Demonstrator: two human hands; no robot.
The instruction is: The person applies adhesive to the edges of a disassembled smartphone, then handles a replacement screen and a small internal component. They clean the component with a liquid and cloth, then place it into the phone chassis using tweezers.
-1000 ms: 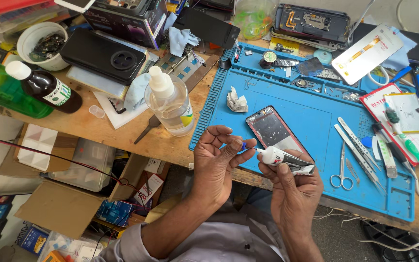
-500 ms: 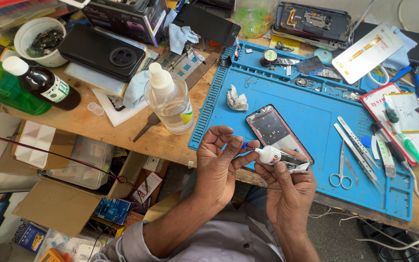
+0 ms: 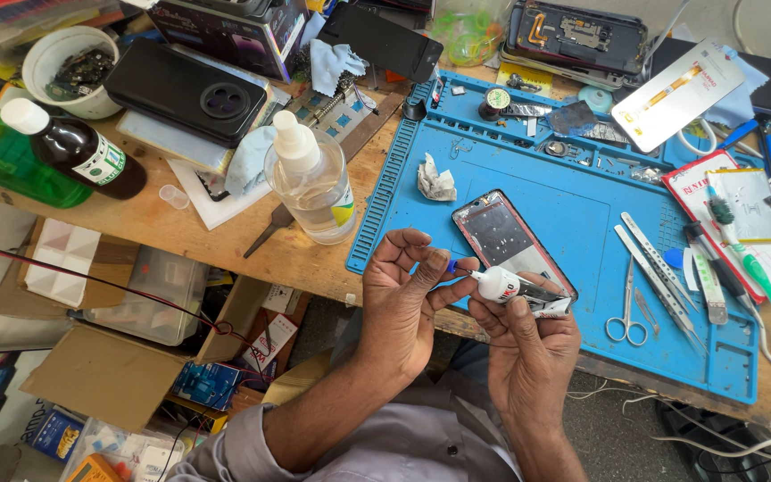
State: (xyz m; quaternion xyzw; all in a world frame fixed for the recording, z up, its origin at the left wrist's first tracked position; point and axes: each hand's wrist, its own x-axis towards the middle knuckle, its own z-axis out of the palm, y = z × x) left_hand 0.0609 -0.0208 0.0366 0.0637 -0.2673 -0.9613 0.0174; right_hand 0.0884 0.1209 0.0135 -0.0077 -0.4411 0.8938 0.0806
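At the far left of the wooden bench (image 3: 180, 234) a green bottle (image 3: 2, 152) lies beside a dark brown bottle with a white cap (image 3: 78, 150), and behind them sits a white cup (image 3: 60, 62) full of small dark parts. Next comes a black phone (image 3: 187, 91) lying back up, then a clear pump bottle (image 3: 312, 180) standing upright near the bench edge, just beside the blue work mat (image 3: 582, 205). Below the edge, the left hand (image 3: 403, 299) is raised with its fingers curled, thumb and forefinger pinching a small blue cap (image 3: 451, 265) at the nozzle of a glue tube (image 3: 515, 287). The right hand (image 3: 528, 344) grips that white tube from below, fingers wrapped round its crumpled body, holding it tilted over the near edge of the mat. Just behind the tube a phone frame (image 3: 503, 234) with a reddish rim lies flat on the mat, a crumpled tissue (image 3: 435, 178) a little beyond it. Further right lie small scissors (image 3: 626, 308) and several tweezers (image 3: 658, 268), well apart from the hands, and a green toothbrush (image 3: 756, 268) near the mat's right side.
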